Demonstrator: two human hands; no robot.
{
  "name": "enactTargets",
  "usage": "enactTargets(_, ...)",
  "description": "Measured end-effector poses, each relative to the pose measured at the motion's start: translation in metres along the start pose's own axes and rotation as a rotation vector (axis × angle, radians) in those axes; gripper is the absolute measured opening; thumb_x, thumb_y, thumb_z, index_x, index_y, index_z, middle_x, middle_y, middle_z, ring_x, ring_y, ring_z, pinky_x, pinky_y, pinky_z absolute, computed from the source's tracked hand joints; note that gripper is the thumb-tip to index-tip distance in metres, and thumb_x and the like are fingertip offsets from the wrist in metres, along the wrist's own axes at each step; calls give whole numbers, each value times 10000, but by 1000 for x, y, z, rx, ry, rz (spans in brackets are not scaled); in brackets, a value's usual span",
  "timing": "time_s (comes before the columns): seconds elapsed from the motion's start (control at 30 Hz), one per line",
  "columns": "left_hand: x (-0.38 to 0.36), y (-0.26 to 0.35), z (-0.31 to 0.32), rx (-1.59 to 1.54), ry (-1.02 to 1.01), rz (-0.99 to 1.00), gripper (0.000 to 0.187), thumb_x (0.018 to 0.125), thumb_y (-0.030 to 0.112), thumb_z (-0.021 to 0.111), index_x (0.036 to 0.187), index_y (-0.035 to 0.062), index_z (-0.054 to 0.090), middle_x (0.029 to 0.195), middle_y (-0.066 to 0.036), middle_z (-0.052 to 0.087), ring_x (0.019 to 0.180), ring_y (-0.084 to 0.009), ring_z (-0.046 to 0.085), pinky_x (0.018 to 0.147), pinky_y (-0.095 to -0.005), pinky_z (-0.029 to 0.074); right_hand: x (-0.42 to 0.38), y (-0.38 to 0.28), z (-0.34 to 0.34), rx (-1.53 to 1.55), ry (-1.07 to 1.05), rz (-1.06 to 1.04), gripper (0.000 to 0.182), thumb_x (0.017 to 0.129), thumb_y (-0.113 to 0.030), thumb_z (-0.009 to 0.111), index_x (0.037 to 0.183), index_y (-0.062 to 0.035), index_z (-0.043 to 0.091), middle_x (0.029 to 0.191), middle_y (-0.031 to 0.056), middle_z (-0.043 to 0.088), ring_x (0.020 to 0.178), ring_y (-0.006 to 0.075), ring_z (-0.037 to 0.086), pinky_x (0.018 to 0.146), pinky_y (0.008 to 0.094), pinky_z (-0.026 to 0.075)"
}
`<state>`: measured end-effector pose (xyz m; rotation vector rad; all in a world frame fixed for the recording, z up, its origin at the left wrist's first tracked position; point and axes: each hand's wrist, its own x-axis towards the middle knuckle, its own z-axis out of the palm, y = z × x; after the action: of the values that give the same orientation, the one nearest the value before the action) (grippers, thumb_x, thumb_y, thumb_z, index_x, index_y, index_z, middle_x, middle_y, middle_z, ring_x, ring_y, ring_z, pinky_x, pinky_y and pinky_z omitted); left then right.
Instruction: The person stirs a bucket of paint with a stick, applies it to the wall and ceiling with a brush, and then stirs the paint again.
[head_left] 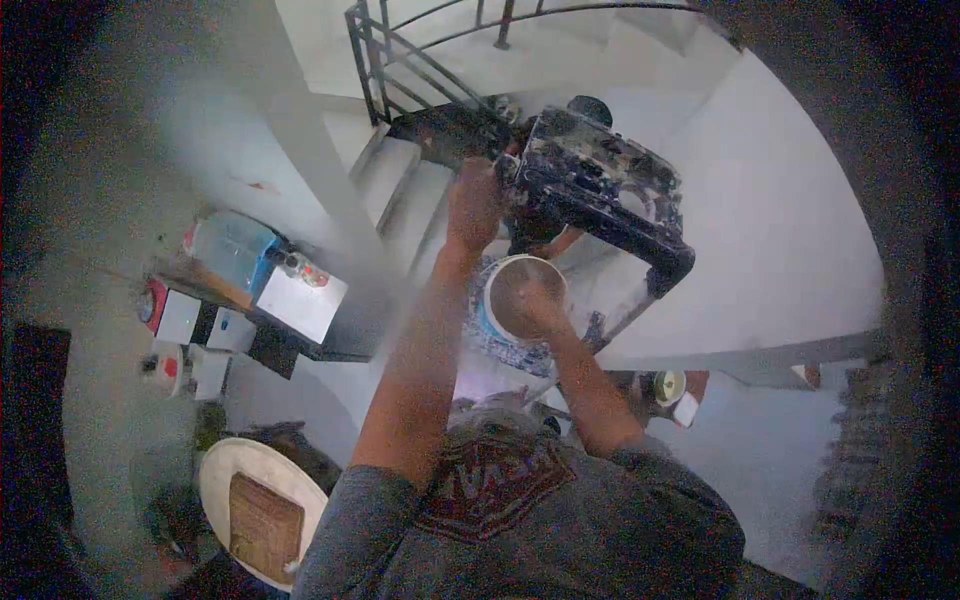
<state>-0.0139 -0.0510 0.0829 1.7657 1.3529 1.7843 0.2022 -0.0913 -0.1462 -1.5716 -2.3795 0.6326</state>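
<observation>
Clasping frame point(600, 212), left hand point(476, 195); right hand point(537, 308) inside bucket point(488, 295), grip unclear; stairs point(418, 200), white walls point(780, 220).

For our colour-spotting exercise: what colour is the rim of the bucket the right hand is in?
The bucket's rim is white, seen best in the head view.

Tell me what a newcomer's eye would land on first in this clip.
Most likely the dark frame spattered with white, just above the centre of the view, with the left hand at its left end. Just below it, the right hand reaches into a white-rimmed bucket. After that, perhaps the dark railing beside the stairs at the top.
</observation>
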Motion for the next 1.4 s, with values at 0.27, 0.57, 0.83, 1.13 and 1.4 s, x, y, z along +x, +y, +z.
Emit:
enactTargets(0.27,2,11,-6,11,3,-121,316,1001,362,366,1063,65,454,817,-261,593,768,-488,573,628,-527,423,23,98,55,621,-124,-144,273,852,-279,599,804,-26,687,753,141,670,634,272,630,606,414,494)
enactTargets(0.57,-3,-20,12,-54,11,-114,183,863,135,604,974,39,495,942,-209,539,708,-419,593,573,-486,462,-73,-18,-99,842,-2,305,346,947,-330,561,1004,0,649,780,52,657,668,141,632,537,292,496)
enactTargets(0.83,-5,-6,2,180,36,90,239,776,54,636,983,19,523,1078,-189,531,704,-396,605,623,-459,491,-126,-30,-96,811,199,172,375,982,-333,471,894,-20,658,631,63,620,485,115,530,481,268,441)
enactTargets(1.13,-2,-14,6,298,-6,48,210,871,135,554,1030,1,517,1107,-240,554,953,-404,568,754,-476,483,-123,-24,-76,614,404,-30,291,935,-240,529,1071,-1,624,793,93,645,678,178,608,618,299,484)
enactTargets(1.4,1,-34,7,520,67,217,194,920,151,504,1064,23,524,1040,-210,542,882,-385,580,742,-460,484,-134,-8,-52,1126,310,292,318,949,-323,550,1088,-45,618,737,41,609,589,100,547,527,261,454)
